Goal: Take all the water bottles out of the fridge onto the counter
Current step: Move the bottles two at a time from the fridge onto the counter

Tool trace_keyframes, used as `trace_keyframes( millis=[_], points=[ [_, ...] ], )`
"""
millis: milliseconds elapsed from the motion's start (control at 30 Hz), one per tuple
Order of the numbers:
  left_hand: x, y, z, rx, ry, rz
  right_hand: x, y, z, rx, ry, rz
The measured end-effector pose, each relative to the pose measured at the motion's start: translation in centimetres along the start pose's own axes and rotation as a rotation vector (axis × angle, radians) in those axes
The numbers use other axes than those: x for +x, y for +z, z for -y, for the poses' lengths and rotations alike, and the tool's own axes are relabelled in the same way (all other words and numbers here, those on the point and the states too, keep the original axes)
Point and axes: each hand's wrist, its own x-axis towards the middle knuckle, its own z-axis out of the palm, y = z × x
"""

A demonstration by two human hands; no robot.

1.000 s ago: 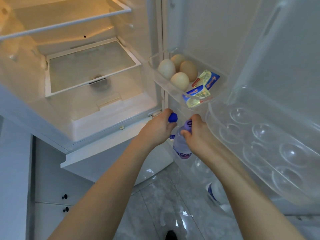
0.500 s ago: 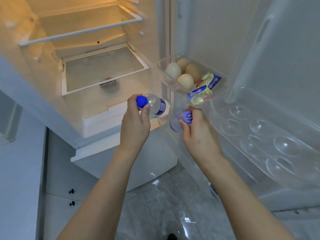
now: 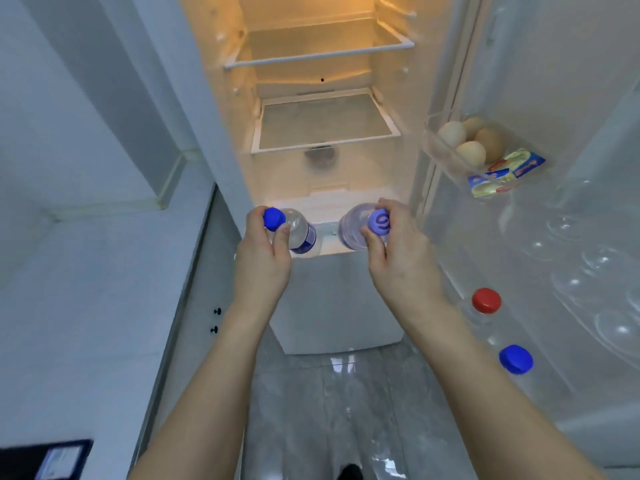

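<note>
Both forearms reach up from the bottom edge toward the middle of the view. The left hand (image 3: 263, 261) has its fingers and thumb curled round the neck of a clear water bottle (image 3: 299, 233), just under its dark blue cap (image 3: 274, 219); the bottle's body tips away toward 1 o'clock, and a blue label band shows on it. The right hand (image 3: 398, 258) pinches a second water bottle (image 3: 351, 226) at its neck, the fingers wrapped below a pale purple cap (image 3: 379, 221) that faces the camera, so the body is foreshortened behind it. The two bottles are held side by side, apart, in front of the lit fridge (image 3: 322, 126) opening at 12 o'clock.

At 4 o'clock, low in the open door's rack, a bottle with a blue cap (image 3: 516, 359) stands nearest, and another with a red cap (image 3: 486, 300) just beyond it; their bodies are hard to make out through the clear plastic. Further right on the door hangs an egg tray (image 3: 602, 271) with round hollows. Higher, at 2 o'clock, a door bin (image 3: 440, 150) holds four eggs (image 3: 471, 152) beside yellow-and-blue packets (image 3: 502, 173).

At 9 o'clock lies the pale counter (image 3: 97, 289), with cabinet knobs (image 3: 217, 311) under its edge. Grey glossy floor tiles (image 3: 346, 393) show between the arms. Farthest in, glass shelves (image 3: 325, 123) cross the fridge interior.
</note>
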Motion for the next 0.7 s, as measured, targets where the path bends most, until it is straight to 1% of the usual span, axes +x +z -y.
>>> trace_keyframes(
  millis=[100,133,267,300,433,700],
  points=[
    [-3.4,-3.8,-0.1,0.106,-0.089,-0.05,-1.9,0.8,1.7,0.068,-0.06,0.103],
    [-4.3,-4.3,0.0,0.121,-0.107,-0.043,-2.3,0.9,2.0,0.079,-0.062,0.124],
    [-9.2,-8.6,0.3,0.23,-0.18,-0.113,-4.9,1.5,4.4,0.142,-0.122,0.236],
    [-11.5,-10.5,0.0,0.278,-0.226,-0.163,-6.2,1.7,5.4,0.17,-0.161,0.287],
    [-17.1,-14.0,-0.7,0.356,-0.31,-0.248,-9.7,2.4,7.4,0.205,-0.215,0.416],
    [-28.5,-21.1,-2.0,0.463,-0.488,-0.467,-18.2,4.5,12.7,0.323,-0.372,0.681]
  ],
)
